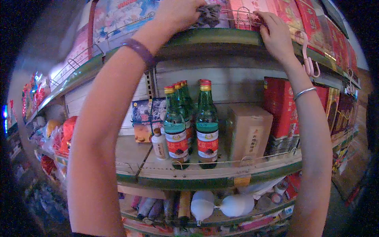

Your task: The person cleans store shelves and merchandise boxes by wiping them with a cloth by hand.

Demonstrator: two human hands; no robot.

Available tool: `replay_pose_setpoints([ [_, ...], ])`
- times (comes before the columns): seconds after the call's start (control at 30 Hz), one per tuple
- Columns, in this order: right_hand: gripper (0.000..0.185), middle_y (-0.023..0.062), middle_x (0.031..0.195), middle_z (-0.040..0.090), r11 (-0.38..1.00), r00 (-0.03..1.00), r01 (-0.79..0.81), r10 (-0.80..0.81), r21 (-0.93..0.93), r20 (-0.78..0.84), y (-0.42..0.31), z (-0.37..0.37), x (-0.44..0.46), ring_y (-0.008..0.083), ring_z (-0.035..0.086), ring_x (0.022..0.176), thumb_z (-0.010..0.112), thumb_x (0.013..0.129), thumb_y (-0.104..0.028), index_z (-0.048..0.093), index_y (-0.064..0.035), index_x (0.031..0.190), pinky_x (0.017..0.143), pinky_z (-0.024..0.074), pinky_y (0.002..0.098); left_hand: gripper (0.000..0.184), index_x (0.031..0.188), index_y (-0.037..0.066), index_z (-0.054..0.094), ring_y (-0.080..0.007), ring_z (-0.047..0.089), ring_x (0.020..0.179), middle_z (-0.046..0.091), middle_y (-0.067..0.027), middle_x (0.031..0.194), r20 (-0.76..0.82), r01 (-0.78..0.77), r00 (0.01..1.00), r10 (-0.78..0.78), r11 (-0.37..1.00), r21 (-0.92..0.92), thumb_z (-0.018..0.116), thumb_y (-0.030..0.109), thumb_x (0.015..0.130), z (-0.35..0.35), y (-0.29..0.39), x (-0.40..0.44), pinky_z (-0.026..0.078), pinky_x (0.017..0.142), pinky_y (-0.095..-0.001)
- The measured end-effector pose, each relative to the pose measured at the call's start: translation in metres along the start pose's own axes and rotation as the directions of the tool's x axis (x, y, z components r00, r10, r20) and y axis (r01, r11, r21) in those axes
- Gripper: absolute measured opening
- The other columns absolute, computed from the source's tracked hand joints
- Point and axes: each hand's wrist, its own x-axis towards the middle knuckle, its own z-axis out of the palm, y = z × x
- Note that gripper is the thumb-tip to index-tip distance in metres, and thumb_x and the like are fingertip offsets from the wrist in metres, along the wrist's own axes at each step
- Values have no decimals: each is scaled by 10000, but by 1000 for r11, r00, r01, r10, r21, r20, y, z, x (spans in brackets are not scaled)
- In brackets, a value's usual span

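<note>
First inspector: Where do we find the dark crumpled cloth point(210, 16), and what has hold of it?

Second inspector: We record it at the upper shelf point(213, 36), just above the green front edge. The left hand point(181, 14) has its fingers bent onto the cloth and, as far as we can see, closed on it; the top of our view cuts off part of that hand

First inspector: And the right hand point(276, 33)?

Second inspector: We note it at the front of the same shelf, fingers bent at the wire rail point(243, 17), thumb a little apart from them. We cannot tell whether it grips the rail or only rests there

First inspector: What do we list around the hands?

Second inspector: Red boxes point(310, 19) behind the rail to the right, a floral box point(122, 17) to the left, and pink hooks point(306, 59) hanging near the right wrist

First inspector: And below?

Second inspector: On the middle shelf point(197, 182) we observe green bottles point(207, 146) with red caps, a small white bottle point(160, 145) to their left and a brown carton point(246, 132) to their right. Under that, two white bulbs point(202, 204) lie side by side
</note>
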Motion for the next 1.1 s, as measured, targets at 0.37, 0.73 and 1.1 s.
replay_pose_setpoints([
  [0.37,348,109,1030,573,999,998,7,-9,-43,-56,-2,3,-2,305,533,975,520,785,-103,542,-101,1132,852,421,407,269,991,106,617,-310,579,879,579,-107,960,3,-34,999,34,978,205,602,173,731,3,-14,-11,485,758,-420],
  [0.73,350,108,1044,571,999,999,-14,16,37,-34,-2,2,-3,300,530,999,525,777,-99,544,-98,1127,878,412,405,232,951,111,636,-306,579,862,583,-95,953,19,-97,995,95,968,230,615,173,729,-7,1,-1,479,767,-406],
  [1.1,356,123,1079,562,999,999,-28,27,-32,-38,-7,1,-4,312,521,1025,511,799,-151,532,-120,1153,898,404,434,224,905,190,612,-217,540,917,561,-2,945,-187,-5,979,85,920,391,632,177,682,-35,-4,-66,425,749,-383],
])
